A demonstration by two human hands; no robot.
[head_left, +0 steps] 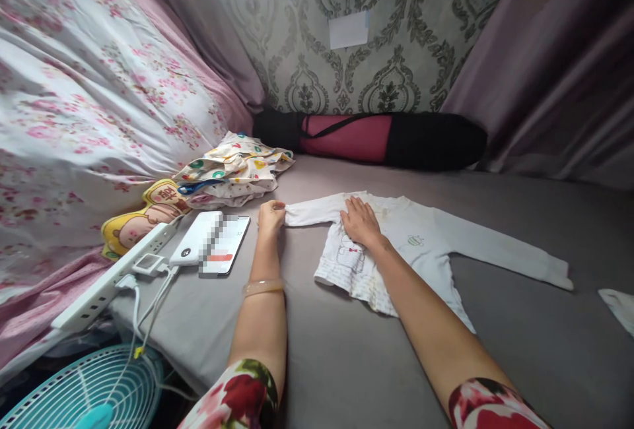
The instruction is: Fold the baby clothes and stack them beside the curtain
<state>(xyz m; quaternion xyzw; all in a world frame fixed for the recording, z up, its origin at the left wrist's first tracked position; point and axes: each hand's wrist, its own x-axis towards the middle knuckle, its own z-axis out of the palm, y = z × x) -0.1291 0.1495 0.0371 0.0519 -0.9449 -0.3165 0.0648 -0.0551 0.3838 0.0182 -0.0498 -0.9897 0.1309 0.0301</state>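
Observation:
A small white long-sleeved shirt (426, 237) lies spread on the grey bed sheet (317, 363), with an animal outline printed on its front and a little green bee on the chest. My left hand (271, 216) is closed on the cuff of the sleeve at the left, which is stretched out sideways. Flat on the shirt's upper front, near that sleeve's shoulder, rests my right hand (361, 221) with its fingers extended. The other sleeve reaches out to the right, its cuff lying loose on the sheet. Part of the hem is hidden behind my right forearm.
Left of my arm are a phone (232, 247), a white power bank (198, 239) and a power strip (116, 277) with cables. Folded clothes (238, 168) and a yellow cushion (148, 218) sit beyond. A long black-and-red bag (347, 137) lies by the wall; a fan (94, 389) stands low left.

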